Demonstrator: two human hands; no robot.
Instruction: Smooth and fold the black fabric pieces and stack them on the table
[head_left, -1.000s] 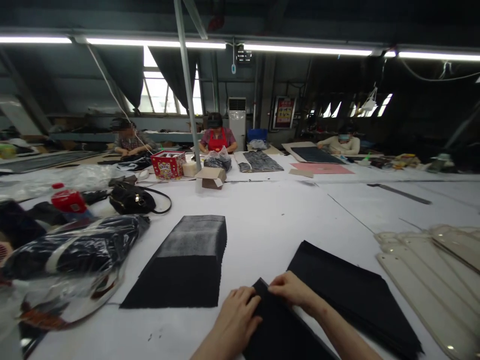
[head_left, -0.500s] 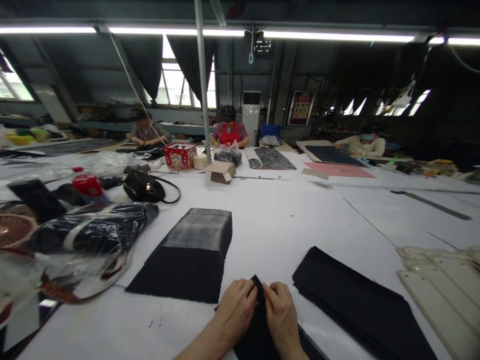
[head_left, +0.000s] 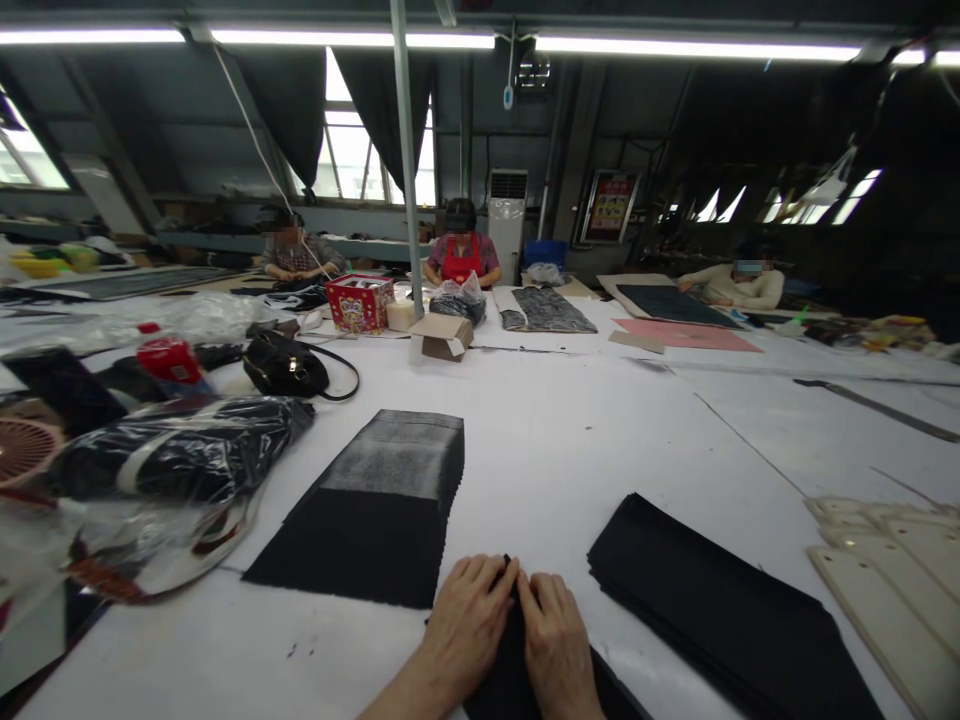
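My left hand [head_left: 472, 615] and my right hand [head_left: 553, 630] meet at the near edge of the table, both closed on a piece of black fabric [head_left: 511, 660]. Fingertips of both hands pinch its far end, close together, and the rest runs toward me between my wrists. Part of the cloth is hidden under the hands. Just left and beyond lies a stack of black fabric pieces [head_left: 352, 540] with a greyish faded patch on the far half. To the right rests another stack of folded black fabric [head_left: 720, 590], set at a slant.
Pale templates [head_left: 892, 590] lie at the right edge. On the left are a plastic-wrapped bundle [head_left: 187, 450], a black handbag [head_left: 289, 365] and a pink fan [head_left: 26, 450]. A cardboard box [head_left: 442, 335] stands beside a metal pole [head_left: 409, 180]. Several people work across the table.
Both hands have come closer together on the black fabric, and its raised tip is now mostly covered by the fingers. The camera view has shifted slightly.
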